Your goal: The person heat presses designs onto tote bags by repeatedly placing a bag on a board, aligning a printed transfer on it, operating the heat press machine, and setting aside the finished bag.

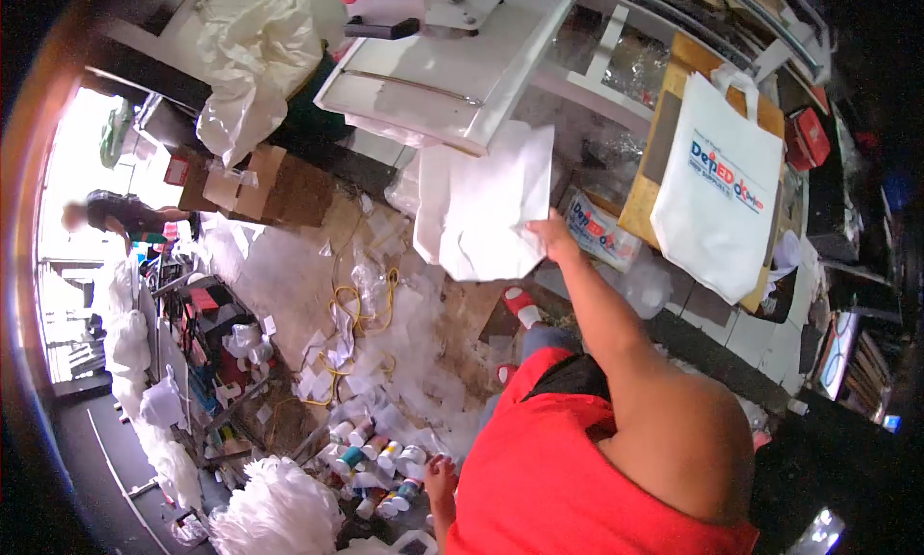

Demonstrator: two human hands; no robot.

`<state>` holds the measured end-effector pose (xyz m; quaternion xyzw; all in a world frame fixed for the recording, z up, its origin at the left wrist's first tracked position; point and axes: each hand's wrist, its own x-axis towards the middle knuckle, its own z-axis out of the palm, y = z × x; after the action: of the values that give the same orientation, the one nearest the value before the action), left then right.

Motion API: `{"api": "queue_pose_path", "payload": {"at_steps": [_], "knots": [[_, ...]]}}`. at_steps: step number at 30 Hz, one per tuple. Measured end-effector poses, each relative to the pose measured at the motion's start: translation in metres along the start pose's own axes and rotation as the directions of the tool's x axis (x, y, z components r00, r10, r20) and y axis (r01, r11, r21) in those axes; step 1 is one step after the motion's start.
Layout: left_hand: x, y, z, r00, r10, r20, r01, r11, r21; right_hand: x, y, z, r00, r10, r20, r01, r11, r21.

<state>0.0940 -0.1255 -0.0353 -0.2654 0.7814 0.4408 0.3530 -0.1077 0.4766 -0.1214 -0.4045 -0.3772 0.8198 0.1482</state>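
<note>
My right hand (549,235) grips the side edge of a blank white fabric bag (491,204), which hangs spread out below a white platform corner. My left hand (441,478) is low in the view, its fingers loosely bent and apart, with nothing seen in them. Beside it, on the floor, lies a heap of bottles and jars (371,459). To the right of my right hand, a white tote bag (717,189) with blue and red lettering lies on a wooden board (664,170). A printed white piece (602,230) with similar lettering sits between them.
A white machine table (433,83) stands at the top. Cardboard boxes (269,184), a yellow cord (361,309) and plastic scraps cover the floor. White fluffy material (274,512) is piled at lower left. Another person (125,213) is at the bright doorway.
</note>
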Motion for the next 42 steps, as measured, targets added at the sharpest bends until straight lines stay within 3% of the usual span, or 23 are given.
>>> {"api": "queue_pose_path", "payload": {"at_steps": [2, 4, 5, 7, 10, 12, 14, 16, 19, 22, 25, 27, 29, 30, 32, 34, 36, 37, 38, 39, 40, 41, 42], "knots": [[0.003, 0.017, 0.008, 0.983, 0.084, 0.165, -0.031, 0.952, -0.303, -0.056, -0.013, -0.009, 0.997, 0.053, 0.047, -0.046, 0.989, -0.138], [0.011, 0.057, 0.028, 0.967, 0.011, 0.256, 0.157, 0.764, -0.626, -0.131, -0.03, -0.006, 0.985, 0.121, 0.123, -0.102, 0.984, -0.148], [0.012, 0.081, 0.036, 0.937, 0.071, 0.343, 0.186, 0.729, -0.659, -0.162, -0.036, -0.009, 0.987, 0.057, 0.151, -0.015, 0.963, -0.269], [0.012, 0.132, 0.05, 0.881, 0.158, 0.446, 0.218, 0.701, -0.679, -0.204, -0.019, -0.026, 0.949, 0.02, 0.314, 0.019, 0.993, -0.12], [0.004, 0.2, 0.068, 0.801, 0.185, 0.57, 0.268, 0.74, -0.617, -0.277, -0.041, -0.034, 0.957, 0.086, 0.278, -0.006, 0.962, -0.274], [-0.007, 0.246, 0.075, 0.742, 0.42, 0.523, -0.248, 0.896, -0.368, -0.308, -0.058, -0.047, 0.972, -0.061, 0.227, 0.121, 0.958, -0.259], [-0.038, 0.302, 0.079, 0.664, 0.578, 0.474, -0.445, 0.815, -0.37, -0.338, -0.09, -0.054, 0.965, -0.19, 0.183, 0.233, 0.939, -0.252], [-0.071, 0.35, 0.094, 0.463, 0.732, 0.5, -0.534, 0.681, -0.501, -0.38, -0.144, -0.05, 0.865, -0.442, 0.237, 0.499, 0.807, -0.315], [-0.14, 0.427, 0.122, 0.287, 0.81, 0.511, -0.752, 0.522, -0.403, -0.436, -0.225, -0.05, 0.761, -0.636, 0.128, 0.602, 0.619, -0.504], [-0.177, 0.495, 0.178, -0.012, 0.858, 0.513, -0.906, 0.207, -0.368, -0.441, -0.282, -0.083, 0.597, -0.796, 0.096, 0.77, 0.536, -0.345], [-0.241, 0.57, 0.242, -0.206, 0.87, 0.449, -0.943, -0.053, -0.329, -0.437, -0.368, -0.113, 0.583, -0.812, -0.021, 0.656, 0.486, -0.578], [-0.287, 0.622, 0.277, -0.418, 0.85, 0.321, -0.902, -0.348, -0.255, -0.432, -0.44, -0.123, 0.439, -0.898, 0.009, 0.659, 0.315, -0.683], [-0.342, 0.655, 0.297, -0.56, 0.823, 0.093, -0.821, -0.535, -0.201, -0.454, -0.499, -0.119, 0.055, -0.991, 0.12, 0.705, -0.047, -0.707], [-0.372, 0.663, 0.301, -0.607, 0.794, -0.035, -0.741, -0.582, -0.335, -0.466, -0.522, -0.118, -0.249, -0.941, 0.229, 0.678, -0.338, -0.653], [-0.408, 0.672, 0.311, -0.738, 0.579, -0.347, -0.61, -0.792, -0.025, -0.491, -0.539, -0.123, -0.491, -0.832, 0.259, 0.63, -0.545, -0.553], [-0.408, 0.671, 0.351, -0.682, 0.457, -0.57, -0.275, -0.884, -0.379, -0.48, -0.532, -0.13, -0.644, -0.74, 0.194, 0.518, -0.608, -0.601], [-0.339, 0.675, 0.413, -0.813, 0.451, -0.368, -0.477, -0.879, -0.022, -0.426, -0.51, -0.167, -0.593, -0.718, 0.365, 0.237, -0.589, -0.773], [-0.303, 0.656, 0.445, -0.772, 0.626, -0.107, -0.633, -0.773, 0.048, -0.382, -0.49, -0.198, -0.413, -0.849, 0.331, 0.31, -0.472, -0.825], [-0.236, 0.644, 0.499, -0.605, 0.767, 0.215, -0.777, -0.628, 0.055, -0.328, -0.462, -0.229, -0.207, -0.957, 0.205, 0.415, -0.275, -0.867], [-0.238, 0.608, 0.516, -0.082, 0.799, 0.596, -0.94, -0.261, 0.22, -0.292, -0.433, -0.263, 0.514, -0.846, -0.142, 0.01, 0.171, -0.985], [-0.151, 0.568, 0.562, -0.148, 0.734, 0.663, -0.894, -0.386, 0.228, -0.232, -0.371, -0.315, 0.604, -0.788, -0.117, -0.03, 0.125, -0.992], [-0.095, 0.54, 0.584, 0.021, 0.6, 0.799, -0.913, -0.315, 0.261, -0.223, -0.336, -0.323, 0.73, -0.632, -0.26, 0.015, 0.396, -0.918], [-0.077, 0.515, 0.584, 0.169, 0.541, 0.824, -0.902, -0.252, 0.351, -0.209, -0.292, -0.342, 0.721, -0.66, -0.21, 0.007, 0.311, -0.95]]}}
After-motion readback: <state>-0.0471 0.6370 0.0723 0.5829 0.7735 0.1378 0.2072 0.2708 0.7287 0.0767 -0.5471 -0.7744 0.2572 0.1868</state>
